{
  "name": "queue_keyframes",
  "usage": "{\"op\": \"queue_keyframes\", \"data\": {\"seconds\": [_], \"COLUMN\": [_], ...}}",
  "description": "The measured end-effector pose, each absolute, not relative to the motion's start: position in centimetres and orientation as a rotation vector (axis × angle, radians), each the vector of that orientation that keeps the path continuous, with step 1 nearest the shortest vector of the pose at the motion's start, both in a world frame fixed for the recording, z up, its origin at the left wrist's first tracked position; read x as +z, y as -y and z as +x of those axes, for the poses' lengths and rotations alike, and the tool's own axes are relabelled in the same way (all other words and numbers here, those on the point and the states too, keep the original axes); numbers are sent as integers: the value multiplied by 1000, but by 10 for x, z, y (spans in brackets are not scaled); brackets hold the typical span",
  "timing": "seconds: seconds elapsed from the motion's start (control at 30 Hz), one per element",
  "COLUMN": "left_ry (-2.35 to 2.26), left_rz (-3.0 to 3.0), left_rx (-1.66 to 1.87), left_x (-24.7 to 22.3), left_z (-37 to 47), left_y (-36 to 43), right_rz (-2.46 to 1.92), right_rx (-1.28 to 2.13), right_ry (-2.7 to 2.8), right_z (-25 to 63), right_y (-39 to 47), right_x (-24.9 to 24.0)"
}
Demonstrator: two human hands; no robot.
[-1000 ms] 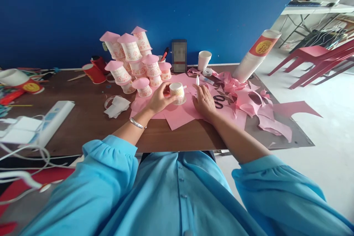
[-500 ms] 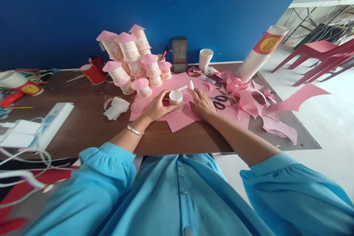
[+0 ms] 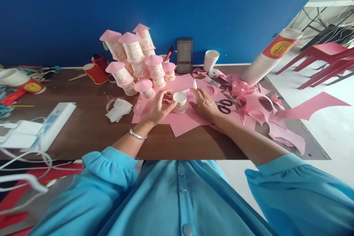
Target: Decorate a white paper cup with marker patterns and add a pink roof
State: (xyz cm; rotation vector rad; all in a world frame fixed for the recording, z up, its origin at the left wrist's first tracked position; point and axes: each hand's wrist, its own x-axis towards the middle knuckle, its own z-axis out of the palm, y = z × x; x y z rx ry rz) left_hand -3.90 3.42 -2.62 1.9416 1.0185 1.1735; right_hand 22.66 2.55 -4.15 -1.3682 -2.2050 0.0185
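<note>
A short paper cup (image 3: 180, 104) with a printed pattern round its side stands upright on pink paper (image 3: 179, 127). Curved around the cup's left side, my left hand (image 3: 160, 107) has its fingers and thumb apart. The thumb tip appears to touch the cup wall; the fingers do not close round it. To the cup's right, my right hand (image 3: 205, 104) grips a slim white tube with a pointed tip (image 3: 195, 84), tip upward. A narrow white strip (image 3: 186, 90) lies behind the cup. Black-handled scissors (image 3: 224, 106) rest beside my right hand.
Stacked cup towers with pink cone roofs (image 3: 134, 51) stand at the back left. A white cup (image 3: 211, 60) and a tape roll (image 3: 214, 73) are behind my right hand. Pink scraps (image 3: 257, 105) and a leaning cup stack (image 3: 269, 59) lie right; a power strip (image 3: 59, 125) lies left.
The view has shifted, so most things appear farther right. My left thumb has drawn back slightly across the cup's front. My right hand keeps its hold on the white tube.
</note>
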Motion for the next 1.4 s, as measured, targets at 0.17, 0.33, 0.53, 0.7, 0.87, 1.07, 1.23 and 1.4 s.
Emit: {"op": "queue_keyframes", "data": {"seconds": [0.17, 0.33, 0.53, 0.7, 0.87, 1.07, 1.23, 1.4], "left_ry": [-1045, -1109, -1281, -1310, -1295, -1295, -1316, -1325], "left_rz": [1795, 1795, 1907, 2111, 2170, 2148, 2168, 2201], "left_rx": [1235, 1295, 1192, 1179, 1194, 1171, 1148, 1155], "left_x": [-25, -29, -24, -17, -16, -16, -15, -16], "left_z": [-45, -45, -45, -44, -44, -45, -45, -50], "left_y": [-36, -39, -35, -31, -29, -30, -31, -33], "right_rz": [-1375, -1392, -1436, -1455, -1450, -1494, -1529, -1528], "right_rx": [16, 0, 39, 48, 57, 77, 91, 90], "right_ry": [2176, 2150, 2154, 2151, 2158, 2151, 2105, 2001], "right_z": [228, 227, 225, 224, 226, 229, 229, 234], "right_y": [-28, -23, -21, -21, -21, -18, -15, -21], "right_x": [-48, -47, -41, -40, -38, -36, -35, -37]}}
